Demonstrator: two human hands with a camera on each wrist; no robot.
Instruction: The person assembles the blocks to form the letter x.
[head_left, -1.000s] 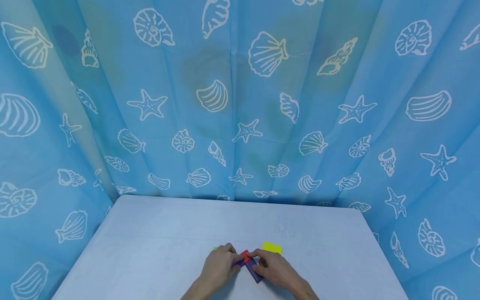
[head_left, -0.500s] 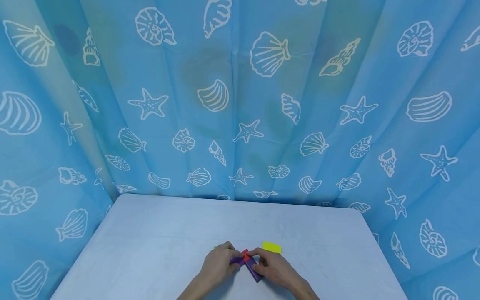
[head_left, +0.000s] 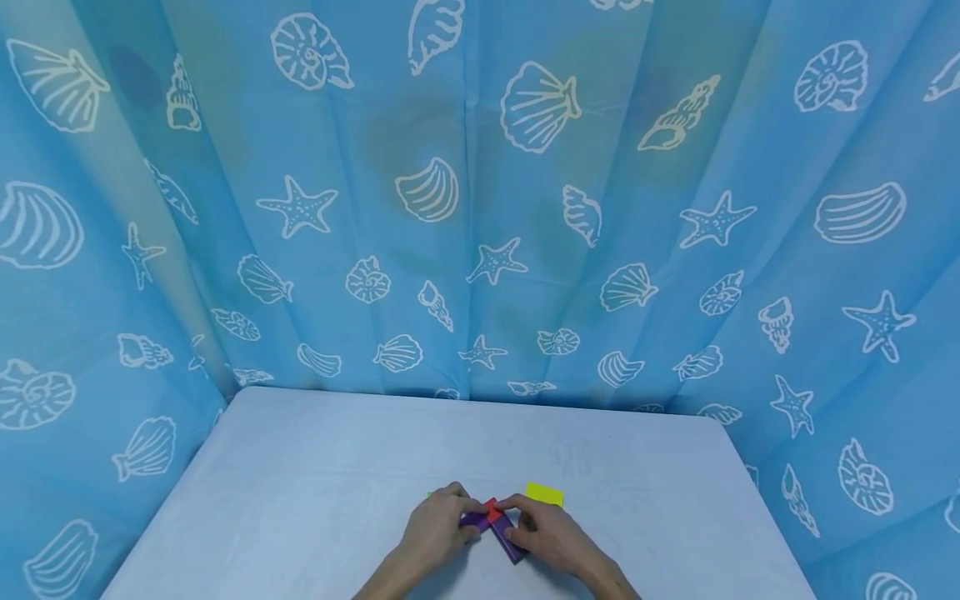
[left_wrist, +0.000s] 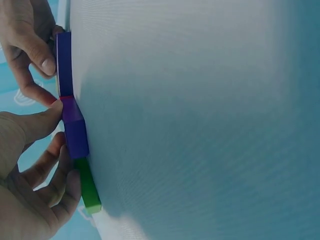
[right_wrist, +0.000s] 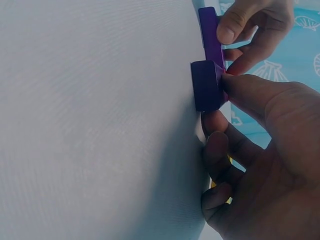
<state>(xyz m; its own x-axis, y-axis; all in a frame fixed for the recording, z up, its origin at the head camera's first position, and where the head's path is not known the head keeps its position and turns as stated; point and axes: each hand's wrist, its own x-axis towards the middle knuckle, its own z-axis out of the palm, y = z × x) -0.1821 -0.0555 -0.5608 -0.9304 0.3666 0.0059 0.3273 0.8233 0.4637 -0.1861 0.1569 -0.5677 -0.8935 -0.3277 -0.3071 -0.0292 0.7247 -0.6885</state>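
Note:
Two purple blocks lie angled toward each other on the white table, meeting at a small red block (head_left: pixel 492 511). My left hand (head_left: pixel 437 532) pinches the left purple block (head_left: pixel 476 522) between thumb and fingers. My right hand (head_left: pixel 553 536) holds the right purple block (head_left: pixel 507 537) with its thumb along the side, its index fingertip at the red block. In the left wrist view, a green block (left_wrist: pixel 87 187) lies beside the left purple block, under my curled outer fingers. From the right wrist, the near purple block (right_wrist: pixel 206 86) shows its end face, and the red block is mostly hidden.
A yellow block (head_left: pixel 544 494) lies just behind my right hand. The white table (head_left: pixel 337 467) stretches around both hands to its back edge. A blue curtain with white shell prints (head_left: pixel 465 208) hangs behind and along both sides.
My left hand has shifted very slightly left, showing a little more of the left purple block. The right hand and the other blocks stay nearly still.

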